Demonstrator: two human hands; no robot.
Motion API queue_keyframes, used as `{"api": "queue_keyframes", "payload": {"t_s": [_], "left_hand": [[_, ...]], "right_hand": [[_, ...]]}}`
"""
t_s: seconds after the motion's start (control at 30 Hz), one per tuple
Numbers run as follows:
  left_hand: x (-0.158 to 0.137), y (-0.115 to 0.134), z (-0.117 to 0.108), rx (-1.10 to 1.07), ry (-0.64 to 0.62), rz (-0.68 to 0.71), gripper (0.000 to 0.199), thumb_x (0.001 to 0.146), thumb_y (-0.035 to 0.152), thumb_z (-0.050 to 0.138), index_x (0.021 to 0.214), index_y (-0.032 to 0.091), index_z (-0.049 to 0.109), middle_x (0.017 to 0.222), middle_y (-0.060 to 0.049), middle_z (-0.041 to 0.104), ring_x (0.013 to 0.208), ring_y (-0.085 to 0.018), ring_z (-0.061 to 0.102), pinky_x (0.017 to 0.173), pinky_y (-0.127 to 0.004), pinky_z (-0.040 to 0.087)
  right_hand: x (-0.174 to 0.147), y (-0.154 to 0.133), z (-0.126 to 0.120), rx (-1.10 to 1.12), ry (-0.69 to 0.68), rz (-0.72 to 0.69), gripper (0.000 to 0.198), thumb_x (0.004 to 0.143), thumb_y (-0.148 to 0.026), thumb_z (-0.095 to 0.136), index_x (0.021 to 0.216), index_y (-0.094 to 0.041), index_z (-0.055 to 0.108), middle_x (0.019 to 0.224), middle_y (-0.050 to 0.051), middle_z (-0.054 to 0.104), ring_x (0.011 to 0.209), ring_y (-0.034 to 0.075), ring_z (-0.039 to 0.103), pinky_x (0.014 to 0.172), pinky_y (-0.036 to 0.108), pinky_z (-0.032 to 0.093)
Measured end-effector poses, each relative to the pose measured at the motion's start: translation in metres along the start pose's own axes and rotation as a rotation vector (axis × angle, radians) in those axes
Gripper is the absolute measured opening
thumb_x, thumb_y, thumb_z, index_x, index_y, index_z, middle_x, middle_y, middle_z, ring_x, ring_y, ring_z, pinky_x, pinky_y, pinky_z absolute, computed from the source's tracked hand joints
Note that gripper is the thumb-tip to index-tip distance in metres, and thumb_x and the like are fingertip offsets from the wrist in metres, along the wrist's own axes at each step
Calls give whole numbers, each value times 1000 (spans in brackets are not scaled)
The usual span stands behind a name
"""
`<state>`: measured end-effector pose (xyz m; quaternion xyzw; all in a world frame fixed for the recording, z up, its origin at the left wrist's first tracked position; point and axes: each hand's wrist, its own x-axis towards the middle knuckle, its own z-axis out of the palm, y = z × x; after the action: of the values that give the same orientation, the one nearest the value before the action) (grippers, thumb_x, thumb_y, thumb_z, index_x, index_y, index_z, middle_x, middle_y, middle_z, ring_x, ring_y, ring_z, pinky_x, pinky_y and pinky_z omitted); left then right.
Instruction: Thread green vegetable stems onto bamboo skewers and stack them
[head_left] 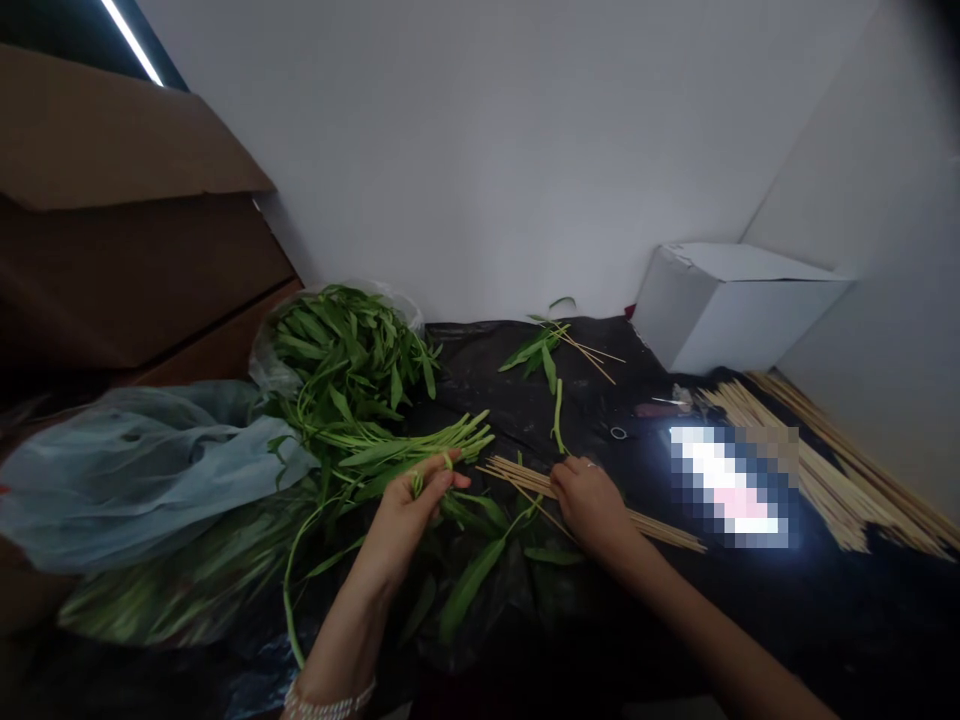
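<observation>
My left hand [409, 505] is closed, with bits of a thin green stem [448, 461] showing between thumb and fingers. Behind it lie the cut ends of a bunch of leafy green stalks [439, 440]. To the right, my right hand [592, 502] has its fingers bent down on a small bundle of thin wooden sticks [667, 530], whose ends stick out on both sides. Its fingertips are partly hidden, so I cannot make out what they pinch. A short green stalk piece [558, 418] stands just beyond that hand. Loose leaves [474, 588] lie between my wrists.
A clear bag of leafy greens [345, 340] and a pale plastic bag [157, 460] sit left, near a cardboard box [135, 270]. Far back, leaves [536, 350] lie with several sticks. At right are a white box [720, 310], long wooden sticks [825, 470] and a blurred-out bright object [731, 490].
</observation>
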<state>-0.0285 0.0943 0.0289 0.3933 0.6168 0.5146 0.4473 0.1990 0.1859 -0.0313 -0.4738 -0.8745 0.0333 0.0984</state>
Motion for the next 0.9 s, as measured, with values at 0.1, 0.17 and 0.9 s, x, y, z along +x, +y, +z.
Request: {"api": "queue_keyframes", "payload": {"t_s": [0.1, 0.17, 0.9], "left_hand": [[-1, 2, -1, -1, 12, 6, 48, 77, 45, 67, 115, 16, 61, 88, -9, 74, 46, -6, 32, 45, -21, 22], [-2, 4, -1, -8, 38, 4, 42, 77, 45, 68, 107, 16, 64, 90, -8, 73, 48, -6, 36, 47, -20, 25], [-4, 3, 5, -74, 157, 7, 38, 66, 42, 79, 96, 17, 77, 96, -11, 76, 85, -23, 67, 67, -26, 50]], "right_hand": [[2, 0, 4, -60, -9, -15, 21, 95, -16, 44, 87, -16, 63, 89, 9, 63, 86, 22, 55, 73, 32, 33], [2, -2, 4, -95, -8, -23, 19, 94, -15, 45, 88, -16, 63, 90, 10, 63, 88, 23, 54, 72, 33, 32], [-19, -36, -45, 344, 331, -230, 26, 97, -18, 38, 110, -17, 61, 88, 6, 64, 82, 16, 60, 74, 25, 45]]}}
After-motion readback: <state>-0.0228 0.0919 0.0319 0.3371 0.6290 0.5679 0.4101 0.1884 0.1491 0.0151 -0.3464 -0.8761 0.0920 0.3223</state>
